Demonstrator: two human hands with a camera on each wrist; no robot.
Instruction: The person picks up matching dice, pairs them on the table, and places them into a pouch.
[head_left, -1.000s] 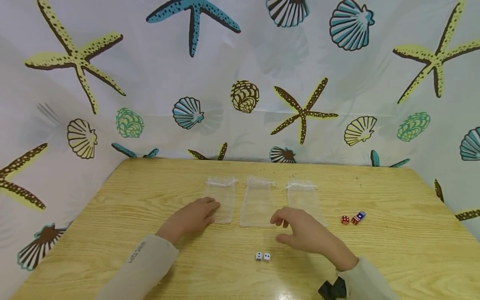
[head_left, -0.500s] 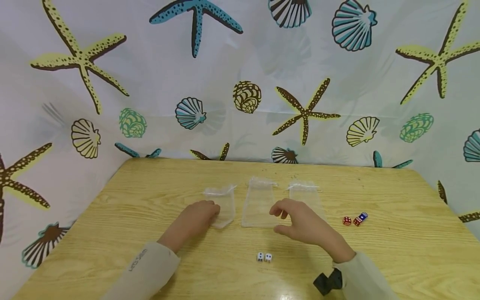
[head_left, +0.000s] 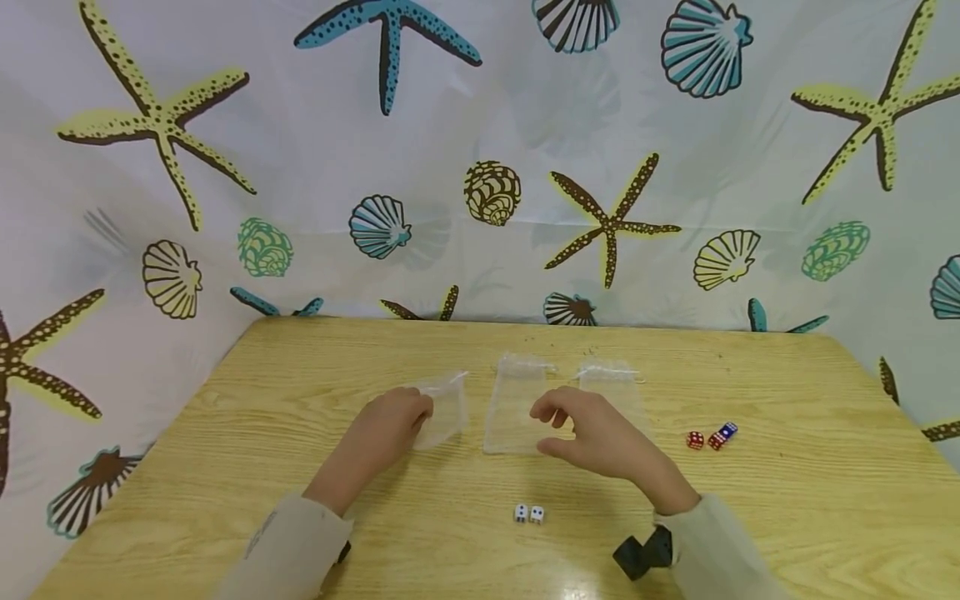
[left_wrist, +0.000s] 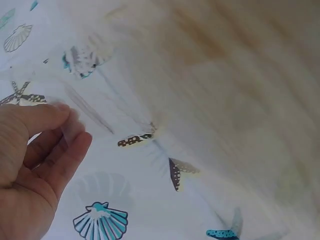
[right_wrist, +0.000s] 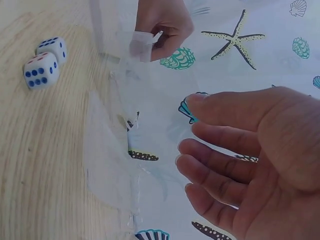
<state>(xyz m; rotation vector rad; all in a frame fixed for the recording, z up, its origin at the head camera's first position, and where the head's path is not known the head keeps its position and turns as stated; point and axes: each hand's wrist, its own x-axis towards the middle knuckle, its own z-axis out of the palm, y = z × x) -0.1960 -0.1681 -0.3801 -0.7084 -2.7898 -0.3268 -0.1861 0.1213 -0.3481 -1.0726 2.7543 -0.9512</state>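
Note:
My left hand [head_left: 386,429] pinches the near left part of the leftmost sheer white drawstring bag [head_left: 447,412], which tilts up off the table. In the left wrist view the thumb and fingers [left_wrist: 82,145] close on its thin fabric, which blurs across that view. My right hand [head_left: 596,437] hovers with loosely bent fingers and nothing in its grasp. It overlaps the space between the middle bag [head_left: 513,408] and the right bag [head_left: 615,396], both lying flat. Nearer me, two white dice [head_left: 528,514] sit side by side.
To the right lie a red die [head_left: 695,439], another red die [head_left: 717,442] and a blue die [head_left: 727,430] against it. A white cloth [head_left: 450,275] printed with shells and starfish walls off the back and sides of the wooden table [head_left: 300,342].
My left hand has gone from lying over the leftmost bag to pinching it, and has lifted it toward the left. The right hand has shifted slightly up and left, still holding nothing.

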